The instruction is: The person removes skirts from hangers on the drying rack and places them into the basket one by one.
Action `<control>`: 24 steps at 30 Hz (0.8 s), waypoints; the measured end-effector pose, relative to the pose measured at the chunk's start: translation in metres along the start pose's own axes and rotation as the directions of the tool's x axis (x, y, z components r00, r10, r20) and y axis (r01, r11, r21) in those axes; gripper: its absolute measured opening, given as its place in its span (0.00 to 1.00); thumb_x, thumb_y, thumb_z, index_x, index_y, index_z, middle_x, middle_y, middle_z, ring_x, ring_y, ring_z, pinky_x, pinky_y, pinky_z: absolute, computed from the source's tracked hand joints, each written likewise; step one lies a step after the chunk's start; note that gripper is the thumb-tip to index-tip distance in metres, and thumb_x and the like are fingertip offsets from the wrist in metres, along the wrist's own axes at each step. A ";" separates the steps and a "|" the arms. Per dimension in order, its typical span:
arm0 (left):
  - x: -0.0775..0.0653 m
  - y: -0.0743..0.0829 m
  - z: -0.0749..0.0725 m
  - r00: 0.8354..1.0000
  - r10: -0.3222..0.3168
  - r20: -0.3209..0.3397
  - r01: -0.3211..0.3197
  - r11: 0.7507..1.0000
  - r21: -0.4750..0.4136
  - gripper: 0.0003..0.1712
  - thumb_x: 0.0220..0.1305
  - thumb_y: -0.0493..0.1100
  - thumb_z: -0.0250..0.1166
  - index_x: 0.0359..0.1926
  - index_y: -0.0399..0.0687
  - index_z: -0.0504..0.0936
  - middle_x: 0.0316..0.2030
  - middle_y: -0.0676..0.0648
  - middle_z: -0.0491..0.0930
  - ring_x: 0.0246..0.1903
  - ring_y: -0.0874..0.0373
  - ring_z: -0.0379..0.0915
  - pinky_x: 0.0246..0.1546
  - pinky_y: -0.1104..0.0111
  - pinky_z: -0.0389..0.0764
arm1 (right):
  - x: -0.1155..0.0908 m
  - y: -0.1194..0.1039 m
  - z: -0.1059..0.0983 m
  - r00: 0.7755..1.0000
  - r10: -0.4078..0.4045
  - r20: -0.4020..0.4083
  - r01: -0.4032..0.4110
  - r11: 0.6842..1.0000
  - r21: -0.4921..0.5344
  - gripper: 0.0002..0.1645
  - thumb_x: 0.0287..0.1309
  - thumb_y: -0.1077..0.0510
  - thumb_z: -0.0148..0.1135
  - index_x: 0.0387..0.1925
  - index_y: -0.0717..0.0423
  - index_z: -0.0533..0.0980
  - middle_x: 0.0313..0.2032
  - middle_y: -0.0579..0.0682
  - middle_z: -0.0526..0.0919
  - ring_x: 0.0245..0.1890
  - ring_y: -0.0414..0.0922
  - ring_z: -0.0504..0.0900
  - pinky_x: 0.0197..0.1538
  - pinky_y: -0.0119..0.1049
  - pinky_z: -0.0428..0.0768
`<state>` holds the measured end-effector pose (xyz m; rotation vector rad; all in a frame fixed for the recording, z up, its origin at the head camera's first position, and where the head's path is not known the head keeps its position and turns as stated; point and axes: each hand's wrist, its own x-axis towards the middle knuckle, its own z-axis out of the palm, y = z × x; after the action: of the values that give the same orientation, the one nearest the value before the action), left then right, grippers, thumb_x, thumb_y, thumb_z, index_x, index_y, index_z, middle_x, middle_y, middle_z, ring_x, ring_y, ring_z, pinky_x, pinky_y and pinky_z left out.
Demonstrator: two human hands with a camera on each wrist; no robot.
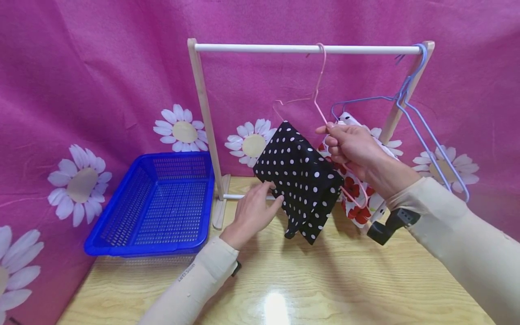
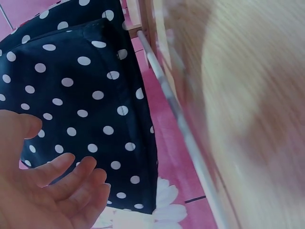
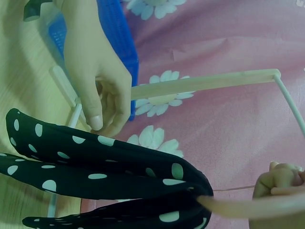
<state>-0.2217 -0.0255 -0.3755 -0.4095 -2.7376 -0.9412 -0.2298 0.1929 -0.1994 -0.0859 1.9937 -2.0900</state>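
Note:
A pink clothes hanger hooks over the white rail, and a black cloth with white polka dots drapes folded over it at a slant. My right hand pinches the hanger's sloping arm; in the right wrist view this hand shows at the lower right edge. Beside the cloth's lower left side is my left hand, its fingers loosely bent and gripping nothing. In the left wrist view, the left hand appears in front of the dotted cloth; whether it touches the cloth I cannot tell.
The white rail spans a wooden stand. Blue hangers hang at its right end, near a white cloth with red flowers partly behind my right hand. A blue plastic basket stands at left on the wooden table.

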 end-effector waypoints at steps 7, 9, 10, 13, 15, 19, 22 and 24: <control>-0.001 -0.008 0.006 0.998 -0.052 0.019 0.053 0.994 -0.094 0.22 0.70 0.57 0.60 0.57 0.49 0.79 0.52 0.47 0.84 0.52 0.50 0.81 0.47 0.54 0.81 | 0.001 0.002 0.000 1.000 -0.007 0.010 0.008 1.000 -0.005 0.17 0.80 0.49 0.39 0.45 0.52 0.74 0.17 0.38 0.64 0.15 0.32 0.59 0.18 0.24 0.54; 0.000 -0.012 0.009 0.997 -0.076 0.020 0.078 0.988 -0.135 0.21 0.70 0.55 0.61 0.56 0.48 0.80 0.51 0.46 0.84 0.53 0.48 0.81 0.48 0.53 0.80 | 0.001 0.002 0.000 1.000 -0.009 0.011 0.009 1.000 -0.004 0.17 0.80 0.49 0.39 0.44 0.51 0.74 0.17 0.38 0.64 0.15 0.31 0.59 0.18 0.24 0.54; 0.000 -0.014 0.009 0.996 -0.089 0.020 0.092 0.983 -0.157 0.21 0.70 0.55 0.61 0.56 0.48 0.80 0.51 0.45 0.84 0.53 0.48 0.80 0.48 0.52 0.80 | 0.001 0.003 0.000 1.000 -0.009 0.011 0.009 1.000 -0.004 0.17 0.80 0.49 0.39 0.44 0.51 0.74 0.17 0.37 0.64 0.15 0.31 0.59 0.18 0.24 0.53; 0.002 -0.019 0.012 0.992 -0.125 0.027 0.127 0.963 -0.237 0.20 0.69 0.53 0.62 0.56 0.47 0.80 0.51 0.43 0.84 0.53 0.46 0.80 0.50 0.50 0.79 | 0.002 0.003 0.000 1.000 -0.008 0.013 0.008 1.000 -0.003 0.17 0.80 0.49 0.39 0.44 0.51 0.74 0.17 0.37 0.64 0.15 0.31 0.59 0.18 0.24 0.53; 0.002 -0.022 0.013 0.989 -0.140 0.040 0.145 0.943 -0.300 0.20 0.69 0.51 0.62 0.56 0.46 0.79 0.52 0.42 0.83 0.54 0.44 0.80 0.53 0.49 0.79 | 0.002 0.003 0.000 1.000 -0.004 0.015 0.004 1.000 0.000 0.17 0.80 0.49 0.39 0.46 0.52 0.73 0.17 0.37 0.64 0.15 0.32 0.59 0.18 0.24 0.53; 0.004 -0.026 0.019 0.980 -0.171 0.098 0.196 0.879 -0.434 0.21 0.71 0.48 0.60 0.59 0.43 0.76 0.58 0.38 0.79 0.55 0.43 0.80 0.57 0.50 0.79 | 0.002 0.002 0.000 1.000 0.002 0.015 -0.002 1.000 0.006 0.17 0.80 0.49 0.39 0.47 0.53 0.72 0.17 0.38 0.64 0.15 0.32 0.59 0.18 0.24 0.55; 0.004 -0.025 0.023 0.965 -0.214 0.153 0.262 0.822 -0.505 0.23 0.72 0.48 0.58 0.62 0.42 0.73 0.62 0.36 0.75 0.57 0.44 0.79 0.58 0.52 0.79 | 0.002 0.002 0.001 1.000 0.004 0.015 -0.004 1.000 0.007 0.17 0.80 0.48 0.39 0.47 0.53 0.72 0.17 0.37 0.64 0.15 0.32 0.59 0.18 0.24 0.56; 0.004 -0.024 0.027 0.954 -0.238 0.182 0.299 0.786 -0.541 0.26 0.72 0.48 0.57 0.64 0.40 0.71 0.63 0.35 0.74 0.57 0.44 0.77 0.58 0.52 0.78 | 0.002 0.002 0.001 1.000 0.004 0.016 -0.004 1.000 0.007 0.17 0.80 0.48 0.39 0.47 0.53 0.72 0.17 0.37 0.64 0.15 0.32 0.59 0.18 0.24 0.56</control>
<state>-0.2362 -0.0257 -0.4091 -0.1531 -2.5975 -1.8739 -0.2312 0.1918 -0.2014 -0.0966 1.9751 -2.0872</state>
